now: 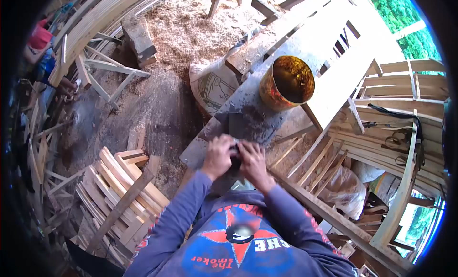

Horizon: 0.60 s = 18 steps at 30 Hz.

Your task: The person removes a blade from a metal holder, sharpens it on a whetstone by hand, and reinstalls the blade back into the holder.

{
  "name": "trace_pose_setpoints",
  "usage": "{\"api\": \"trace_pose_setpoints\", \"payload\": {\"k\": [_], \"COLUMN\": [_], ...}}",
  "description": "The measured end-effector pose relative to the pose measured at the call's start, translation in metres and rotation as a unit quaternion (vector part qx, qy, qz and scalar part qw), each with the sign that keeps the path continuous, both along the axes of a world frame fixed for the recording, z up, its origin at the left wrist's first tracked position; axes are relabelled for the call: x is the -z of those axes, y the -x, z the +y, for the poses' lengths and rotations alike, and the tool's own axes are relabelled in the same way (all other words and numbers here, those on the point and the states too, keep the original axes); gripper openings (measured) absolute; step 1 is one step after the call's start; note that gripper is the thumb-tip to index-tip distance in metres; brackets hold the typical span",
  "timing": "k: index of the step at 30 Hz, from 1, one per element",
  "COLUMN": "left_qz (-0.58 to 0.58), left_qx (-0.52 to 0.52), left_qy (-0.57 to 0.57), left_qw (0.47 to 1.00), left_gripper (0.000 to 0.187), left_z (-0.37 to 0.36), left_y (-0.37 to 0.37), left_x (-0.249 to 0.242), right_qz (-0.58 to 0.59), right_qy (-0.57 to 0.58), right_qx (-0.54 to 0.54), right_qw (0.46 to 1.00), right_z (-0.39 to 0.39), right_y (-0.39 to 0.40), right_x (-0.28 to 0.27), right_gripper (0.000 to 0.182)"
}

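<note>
My left hand and my right hand come together over the near end of a worn wooden bench. Both have bent, closed fingers around a small dark object, which they mostly cover, so its kind cannot be made out. Just beyond my fingertips lies a dark, flat, rectangular piece on the bench top. Farther along the bench stands an open, rusty cylindrical tin, upright, its inside brown and stained.
Stacked wooden slats lie at the left. A printed sack hangs beside the bench, and sawdust covers the floor. Timber framing and a plastic bag are at the right. Another person is at the far left.
</note>
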<state>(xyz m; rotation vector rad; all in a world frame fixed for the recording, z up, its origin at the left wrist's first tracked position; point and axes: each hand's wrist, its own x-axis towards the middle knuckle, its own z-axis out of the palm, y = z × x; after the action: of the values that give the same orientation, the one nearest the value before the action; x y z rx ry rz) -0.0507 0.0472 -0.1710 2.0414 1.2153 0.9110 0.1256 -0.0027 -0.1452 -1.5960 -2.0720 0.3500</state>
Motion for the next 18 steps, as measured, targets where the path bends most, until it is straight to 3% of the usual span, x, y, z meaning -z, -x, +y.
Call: {"api": "trace_pose_setpoints", "payload": {"k": [1,2,3,5,7,8,11,13,15,17,18], "left_qz": [0.021,0.092,0.042,0.083,0.064,0.010,0.041,0.001,0.047,-0.022,-0.020], "left_qx": [-0.011,-0.013,0.012,0.024,0.033,0.012,0.009,0.022,0.050,0.022,0.014], "left_qy": [-0.069,0.026,0.012,-0.014,0.020,0.037,0.030,0.011,0.028,0.055,0.033], "left_qw": [0.997,0.995,0.999,0.996,0.997,0.999,0.999,1.000,0.997,0.998,0.999], "left_gripper": [0.024,0.023,0.021,0.022,0.025,0.029,0.024,0.020,0.020,0.019,0.019], "left_z": [0.020,0.049,0.075,0.064,0.002,-0.018,0.046,0.084,0.044,-0.016,0.001], "left_y": [-0.003,-0.004,-0.006,-0.003,0.002,0.001,-0.003,-0.006,0.001,0.003,-0.001], "left_x": [0.007,-0.010,-0.024,-0.016,-0.025,-0.005,-0.012,-0.024,-0.022,-0.009,-0.007], "right_qz": [-0.026,0.005,0.038,0.031,-0.008,0.021,0.007,0.049,0.018,0.014,-0.014], "right_qy": [-0.021,-0.004,0.019,0.012,-0.006,0.009,-0.006,-0.005,0.024,0.041,0.002], "right_qx": [0.001,0.011,0.031,0.020,0.015,0.020,0.021,0.034,0.013,0.008,0.005], "right_qw": [0.999,1.000,0.999,0.999,1.000,1.000,1.000,0.998,0.999,0.999,1.000], "right_z": [0.021,0.049,0.070,0.056,-0.003,-0.022,0.043,0.075,0.035,-0.022,-0.003], "right_y": [-0.001,0.002,0.005,0.001,-0.002,0.001,0.001,0.004,0.000,0.000,-0.002], "right_x": [-0.002,-0.021,-0.021,-0.020,0.000,0.005,-0.012,-0.014,-0.023,0.000,0.003], "right_gripper": [0.053,0.052,0.050,0.049,0.049,0.049,0.047,0.044,0.043,0.047,0.047]}}
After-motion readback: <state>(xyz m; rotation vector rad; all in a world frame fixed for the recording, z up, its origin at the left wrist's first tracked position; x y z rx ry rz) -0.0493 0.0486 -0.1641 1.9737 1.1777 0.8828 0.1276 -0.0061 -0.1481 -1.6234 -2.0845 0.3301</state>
